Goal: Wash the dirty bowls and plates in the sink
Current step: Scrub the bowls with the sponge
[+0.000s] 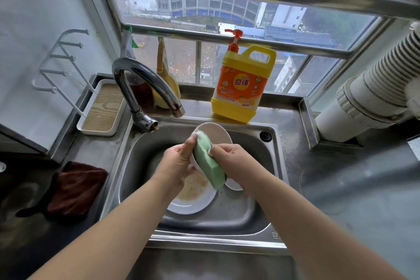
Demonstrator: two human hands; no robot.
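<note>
Greasy plate in sink, bowl and sponge above.

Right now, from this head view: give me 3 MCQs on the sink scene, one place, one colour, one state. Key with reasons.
1. Where does the detergent bottle stand?
A. on the ledge behind the sink
B. in the basin
C. on the wooden tray

2. What colour is the sponge?
A. pink
B. green
C. blue

3. What state is the plate on the sink floor in?
A. rinsed clean
B. smeared with brownish residue
C. broken

Key: A, it stands by the window behind the basin; B, the block that the right hand grips against the bowl in the left hand is pale green; B, a brown film covers its middle.
</note>
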